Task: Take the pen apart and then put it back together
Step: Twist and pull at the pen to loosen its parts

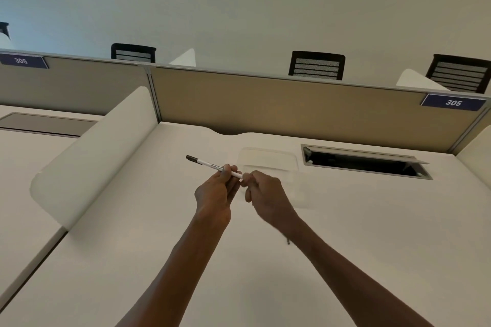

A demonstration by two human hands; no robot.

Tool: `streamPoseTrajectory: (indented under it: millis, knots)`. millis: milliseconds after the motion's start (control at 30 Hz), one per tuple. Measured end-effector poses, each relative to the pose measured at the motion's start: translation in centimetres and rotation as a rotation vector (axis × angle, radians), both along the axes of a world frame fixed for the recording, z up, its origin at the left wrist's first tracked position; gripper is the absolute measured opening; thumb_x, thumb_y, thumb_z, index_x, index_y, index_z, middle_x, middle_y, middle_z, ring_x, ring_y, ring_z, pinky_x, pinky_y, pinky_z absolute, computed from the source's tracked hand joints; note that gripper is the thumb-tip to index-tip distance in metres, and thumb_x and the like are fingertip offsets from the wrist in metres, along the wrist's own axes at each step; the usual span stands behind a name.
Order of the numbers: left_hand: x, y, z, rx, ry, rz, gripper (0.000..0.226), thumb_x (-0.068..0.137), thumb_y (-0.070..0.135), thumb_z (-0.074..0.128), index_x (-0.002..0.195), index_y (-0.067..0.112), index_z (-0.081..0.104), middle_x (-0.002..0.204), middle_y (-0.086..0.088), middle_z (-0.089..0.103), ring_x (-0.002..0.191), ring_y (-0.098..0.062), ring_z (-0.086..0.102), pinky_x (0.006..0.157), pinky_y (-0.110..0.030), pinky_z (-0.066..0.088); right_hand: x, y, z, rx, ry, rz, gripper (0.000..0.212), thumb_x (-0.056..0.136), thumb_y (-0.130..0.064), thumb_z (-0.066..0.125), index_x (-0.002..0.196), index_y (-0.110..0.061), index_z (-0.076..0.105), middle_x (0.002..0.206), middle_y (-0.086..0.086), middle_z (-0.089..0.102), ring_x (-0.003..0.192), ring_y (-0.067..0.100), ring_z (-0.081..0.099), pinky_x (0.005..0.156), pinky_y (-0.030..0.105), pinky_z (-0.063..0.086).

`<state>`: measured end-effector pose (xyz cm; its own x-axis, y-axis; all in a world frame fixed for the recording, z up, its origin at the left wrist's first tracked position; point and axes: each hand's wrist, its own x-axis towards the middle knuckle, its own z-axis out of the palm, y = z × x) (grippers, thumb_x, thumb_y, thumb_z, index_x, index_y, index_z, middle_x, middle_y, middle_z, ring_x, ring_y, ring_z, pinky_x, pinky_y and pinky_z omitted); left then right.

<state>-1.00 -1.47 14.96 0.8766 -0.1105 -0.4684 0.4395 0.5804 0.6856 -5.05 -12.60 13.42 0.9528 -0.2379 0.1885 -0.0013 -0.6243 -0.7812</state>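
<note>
A slim white plastic pen with a dark end cap [210, 164] is held above the middle of a pale, matte desk surface [345, 220], its capped end pointing toward ten o'clock. The left hand [215, 194] has its fingertips pinched around the barrel near the pen's right-hand end. The right hand [265, 195] meets that same end from four o'clock, its thumb and forefinger closed on the tip; what lies between those fingers is hidden. Both forearms enter from the bottom edge and converge at the pen. A small dark object [288, 241] lies on the desk just beside the right wrist, too small to identify. At two o'clock from the hands, a rectangular grey cable hatch [366, 160] stands open in the desk. A tan fabric partition [279, 103] bounds the far edge and carries a dark blue plate reading 305 [453, 102] at its right end. A curved white side divider [87, 164] rises at nine o'clock. Black mesh chair backs [316, 65] show above the partition.
</note>
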Motion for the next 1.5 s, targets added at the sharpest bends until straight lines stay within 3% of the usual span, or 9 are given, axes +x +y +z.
streamPoseTrajectory:
  millis: [100,333,467,600,733,967,1200,1333,1500]
  knots:
    - [0.1,0.4,0.0,0.004,-0.067,-0.024,0.012,0.09,0.014,0.067,0.091,0.003,0.073,0.081,-0.005,0.078,0.077,-0.015,0.076,0.073,-0.027,0.058,0.4,-0.6,2.1,0.658,0.275,-0.026,0.053,0.104,-0.043,0.035,0.085,-0.006,0.067,0.06,0.006,0.064,0.048,0.014,0.048,0.045,0.023,0.036]
    - [-0.3,0.4,-0.1,0.041,-0.124,-0.021,0.011,0.089,0.014,0.068,0.089,0.005,0.074,0.083,-0.007,0.079,0.079,-0.017,0.075,0.078,-0.029,0.061,0.2,-1.0,2.7,0.942,0.45,0.077,0.041,0.103,-0.032,0.043,0.081,-0.006,0.066,0.061,0.003,0.059,0.045,0.009,0.047,0.043,0.017,0.038]
    - [-0.4,0.0,-0.3,0.039,-0.107,0.023,0.01,0.089,0.012,0.068,0.085,0.006,0.075,0.081,-0.007,0.079,0.08,-0.018,0.076,0.079,-0.031,0.059,0.5,0.1,1.8,0.698,0.257,-0.039,0.036,0.102,-0.025,0.047,0.077,-0.007,0.065,0.056,0.0,0.057,0.045,0.008,0.045,0.045,0.018,0.038]
    - [0.0,-0.1,-0.2,0.014,0.006,0.045,0.01,0.087,0.014,0.072,0.086,0.004,0.074,0.079,-0.007,0.079,0.075,-0.016,0.076,0.075,-0.029,0.059,0.3,0.5,-0.4,-0.372,-0.205,-0.057,0.025,0.098,-0.013,0.051,0.082,-0.004,0.067,0.065,0.009,0.065,0.055,0.021,0.055,0.051,0.032,0.044]
    - [0.3,0.3,-0.9,0.007,0.088,0.02,0.01,0.086,0.013,0.072,0.086,0.003,0.072,0.082,-0.01,0.079,0.076,-0.019,0.076,0.076,-0.031,0.06,-0.1,-0.2,-1.7,-0.816,-0.302,0.066,0.007,0.093,-0.003,0.059,0.09,-0.002,0.066,0.072,0.01,0.061,0.063,0.024,0.056,0.052,0.035,0.048]
    - [0.4,0.6,-2.2,0.039,-0.015,-0.043,0.01,0.089,0.012,0.069,0.091,0.004,0.074,0.084,-0.006,0.079,0.082,-0.017,0.076,0.083,-0.032,0.057,0.4,0.3,0.5,-0.269,0.035,0.033,0.038,0.099,-0.031,0.05,0.076,-0.005,0.065,0.069,0.006,0.069,0.059,0.021,0.059,0.055,0.032,0.044]
    - [0.8,1.3,-2.4,0.091,-0.117,-0.093,0.015,0.09,0.015,0.068,0.096,0.004,0.074,0.089,-0.008,0.079,0.084,-0.019,0.076,0.08,-0.031,0.056,1.2,-0.3,2.3,0.421,0.311,0.106,0.028,0.099,-0.016,0.05,0.092,-0.001,0.073,0.08,0.014,0.075,0.052,0.01,0.055,0.048,0.022,0.042]
    - [1.0,1.4,-2.1,0.098,-0.083,-0.067,0.01,0.09,0.014,0.068,0.093,0.007,0.074,0.085,-0.004,0.079,0.078,-0.014,0.076,0.078,-0.029,0.054,1.2,0.3,1.8,0.348,0.24,0.043,0.03,0.096,-0.02,0.057,0.078,-0.003,0.073,0.061,0.001,0.064,0.046,0.007,0.042,0.049,0.022,0.036]
    - [1.4,1.2,-1.7,0.084,-0.008,-0.027,0.007,0.086,0.014,0.072,0.09,0.007,0.075,0.083,-0.004,0.079,0.079,-0.014,0.076,0.074,-0.027,0.054,1.0,1.0,1.4,-0.223,0.029,0.115,0.036,0.099,-0.02,0.052,0.065,-0.011,0.058,0.054,0.004,0.049,0.052,0.02,0.039,0.052,0.028,0.029]
